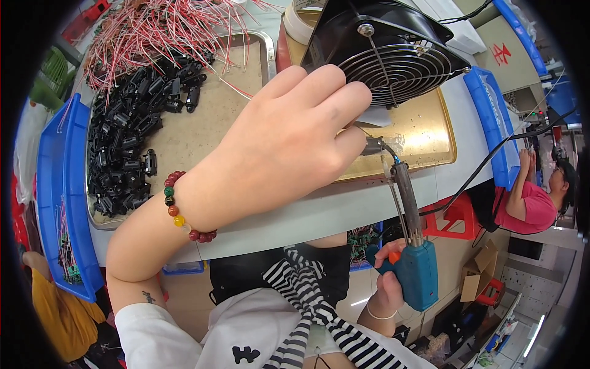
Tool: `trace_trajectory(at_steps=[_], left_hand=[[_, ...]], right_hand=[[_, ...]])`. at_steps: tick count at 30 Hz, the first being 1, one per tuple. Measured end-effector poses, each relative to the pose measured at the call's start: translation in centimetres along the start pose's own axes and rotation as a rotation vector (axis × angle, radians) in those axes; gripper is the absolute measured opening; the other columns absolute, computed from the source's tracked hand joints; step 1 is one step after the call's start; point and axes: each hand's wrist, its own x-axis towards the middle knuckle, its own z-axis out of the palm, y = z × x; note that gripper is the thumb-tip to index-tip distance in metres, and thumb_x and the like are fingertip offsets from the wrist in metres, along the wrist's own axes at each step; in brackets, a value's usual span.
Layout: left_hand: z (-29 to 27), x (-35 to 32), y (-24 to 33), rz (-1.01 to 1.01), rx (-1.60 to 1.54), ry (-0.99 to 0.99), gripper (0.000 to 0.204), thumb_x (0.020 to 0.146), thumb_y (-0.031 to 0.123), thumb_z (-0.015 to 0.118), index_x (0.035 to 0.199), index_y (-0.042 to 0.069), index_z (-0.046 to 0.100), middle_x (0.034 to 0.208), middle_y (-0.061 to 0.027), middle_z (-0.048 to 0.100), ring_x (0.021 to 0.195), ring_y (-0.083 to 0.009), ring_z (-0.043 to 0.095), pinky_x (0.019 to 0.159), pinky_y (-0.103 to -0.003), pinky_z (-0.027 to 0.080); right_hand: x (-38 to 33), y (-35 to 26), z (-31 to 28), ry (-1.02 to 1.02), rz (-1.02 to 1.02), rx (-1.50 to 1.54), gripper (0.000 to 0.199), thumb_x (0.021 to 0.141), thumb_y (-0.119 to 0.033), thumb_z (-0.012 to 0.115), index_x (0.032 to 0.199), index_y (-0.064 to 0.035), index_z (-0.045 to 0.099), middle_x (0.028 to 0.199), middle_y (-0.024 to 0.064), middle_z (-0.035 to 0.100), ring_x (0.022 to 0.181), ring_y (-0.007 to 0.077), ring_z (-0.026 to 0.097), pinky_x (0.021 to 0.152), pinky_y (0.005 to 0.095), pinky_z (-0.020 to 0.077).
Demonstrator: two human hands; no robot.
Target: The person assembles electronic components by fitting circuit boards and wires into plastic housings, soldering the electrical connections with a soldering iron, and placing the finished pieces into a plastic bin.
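A small part, hidden under the curled fingers and not identifiable, is pinched by the left hand [289,135] at the centre of the frame; a beaded bracelet [181,209] is worn on its wrist. A blue soldering gun [413,264] is gripped by the right hand [387,286] at lower right, with its metal tip [373,146] brought up against the fingertips of the left hand. Just above the hands a black fan [387,52] with a wire grille is propped tilted, over a brass-coloured tray [424,132]. To the left, a metal tray [203,123] is filled with black connectors [126,147] and red and white wires [153,27], flanked by a blue bin [55,184]. At the far right edge a seated person in a red shirt [531,206] is seen.
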Motion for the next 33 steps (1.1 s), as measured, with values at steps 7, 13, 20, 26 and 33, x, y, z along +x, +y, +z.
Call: trace_trajectory(at_steps=[7,13,20,26,33], left_hand=[[0.0,0.1,0.1,0.000,-0.002,-0.018,0.020,0.058,0.011,0.069,0.072,0.009,0.055,0.083,-0.0019,0.048,0.074,-0.0192,0.047,0.060,-0.031,0.037],[0.1,0.0,0.0,0.008,0.010,-0.002,0.020,0.058,0.011,0.069,0.072,0.009,0.056,0.083,-0.0018,0.048,0.074,-0.0194,0.047,0.061,-0.031,0.037],[-3.4,1.2,-0.1,-0.066,-0.108,-0.050,0.016,0.064,0.007,0.072,0.075,0.008,0.060,0.081,-0.0039,0.053,0.075,-0.0207,0.053,0.064,-0.032,0.042],[-9.1,-0.1,-6.3,-0.395,-0.027,-0.218,0.013,0.074,0.003,0.065,0.086,0.001,0.061,0.075,-0.0092,0.060,0.072,-0.0216,0.059,0.066,-0.032,0.048],[-5.7,-3.5,-10.8,-0.490,0.193,-0.394,0.023,0.069,0.003,0.064,0.092,0.004,0.062,0.087,-0.0115,0.062,0.091,-0.0294,0.059,0.077,-0.039,0.049]], right_hand=[[0.0,0.3,-0.3,0.003,-0.022,0.012,0.055,0.069,-0.032,0.078,0.102,0.0055,0.055,0.087,0.0121,0.059,0.069,0.0167,0.059,0.061,0.0250,0.0474],[0.0,0.2,-0.1,0.017,-0.029,0.010,0.054,0.069,-0.031,0.077,0.102,0.0057,0.055,0.089,0.0128,0.059,0.069,0.0170,0.060,0.060,0.0252,0.0476],[0.0,0.3,-0.7,-0.020,-0.035,0.047,0.055,0.071,-0.029,0.075,0.108,0.0042,0.052,0.092,0.0124,0.057,0.072,0.0166,0.057,0.062,0.0259,0.0461],[-0.1,1.4,-1.8,-0.079,-0.083,0.090,0.053,0.069,-0.018,0.065,0.115,0.0030,0.049,0.102,0.0154,0.052,0.071,0.0203,0.053,0.057,0.0263,0.0409],[-0.2,1.5,-1.7,-0.097,-0.130,0.074,0.051,0.070,-0.018,0.064,0.115,0.0023,0.050,0.101,0.0160,0.052,0.070,0.0201,0.053,0.057,0.0264,0.0406]])
